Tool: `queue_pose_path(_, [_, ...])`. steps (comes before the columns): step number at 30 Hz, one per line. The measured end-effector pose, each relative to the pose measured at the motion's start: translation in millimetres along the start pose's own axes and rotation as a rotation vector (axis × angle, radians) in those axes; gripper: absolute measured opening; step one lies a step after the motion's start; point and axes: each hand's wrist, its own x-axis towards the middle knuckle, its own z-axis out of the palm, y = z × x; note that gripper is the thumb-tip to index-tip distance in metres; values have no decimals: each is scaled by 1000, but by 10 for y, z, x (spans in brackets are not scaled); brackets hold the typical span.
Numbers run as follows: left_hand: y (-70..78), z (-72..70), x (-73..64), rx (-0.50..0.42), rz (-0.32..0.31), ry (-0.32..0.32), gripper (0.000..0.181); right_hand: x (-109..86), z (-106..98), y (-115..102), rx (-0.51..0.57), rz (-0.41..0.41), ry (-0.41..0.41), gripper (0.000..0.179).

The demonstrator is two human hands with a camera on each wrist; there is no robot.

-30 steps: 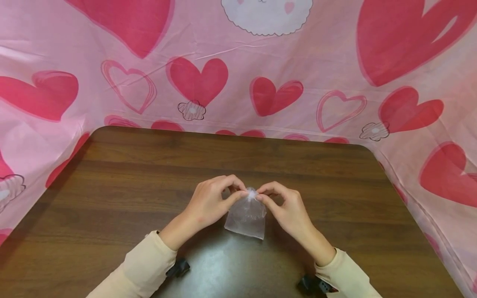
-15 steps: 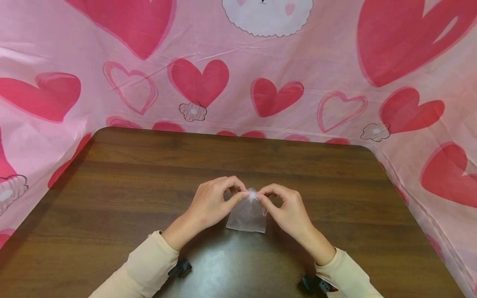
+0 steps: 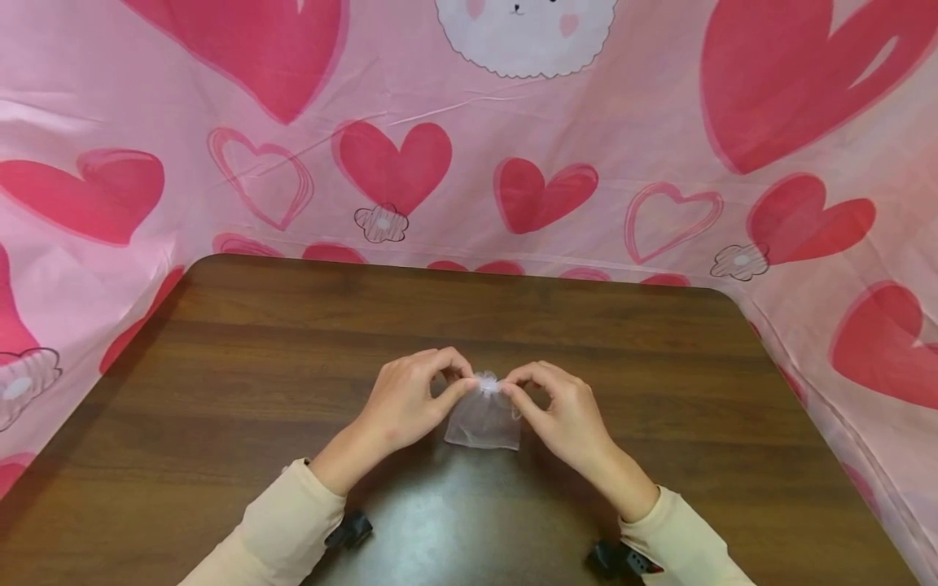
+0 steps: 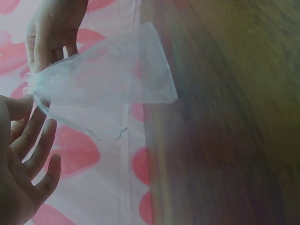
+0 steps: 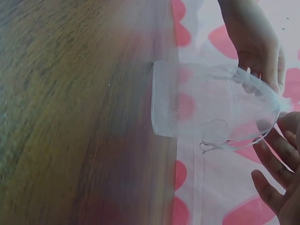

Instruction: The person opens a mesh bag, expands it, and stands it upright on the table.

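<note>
The left hand (image 3: 414,399) and right hand (image 3: 570,411) each pinch one side of the bag's (image 3: 484,427) gathered mouth, thumb against fingertip. The bag hangs between them, its wider end toward the person, over the surface (image 3: 293,350), well apart from the far edge and both side edges.

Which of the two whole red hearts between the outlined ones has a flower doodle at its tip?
The left red heart, beside the left outlined heart: a flower doodle overlaps its lower tip. The right red heart has none.
</note>
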Motion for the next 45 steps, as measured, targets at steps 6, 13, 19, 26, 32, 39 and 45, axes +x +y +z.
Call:
queue_pose_path(6, [-23, -29, -14, -4, -24, -4, 11, 3, -14, 22, -38, -29, -15, 13])
queue_pose_path(13, [-39, -69, -22, -12, -55, -18, 10, 14, -37, 47, -56, -50, -29, 14])
queue_pose_path(19, [-54, -76, -23, -14, -73, -23, 10, 26, -47, 60, -64, -53, -39, 13])
queue_pose_path(26, [-75, -89, -25, -10, -82, -19, 10, 45, -62, 69, -75, -74, -42, 14])
queue_pose_path(32, [-91, -99, -26, 2, -103, -31, 9, 80, -95, 85, -81, -100, -65, 16])
queue_pose_path(39, [-114, -114, -22, -4, -111, -30, 9, 147, -183, 95, -83, -125, -104, 15])
queue_pose_path(45, [-144, -137, -22, -7, -117, -32, 9, 181, -224, 125, -75, -159, -126, 18])
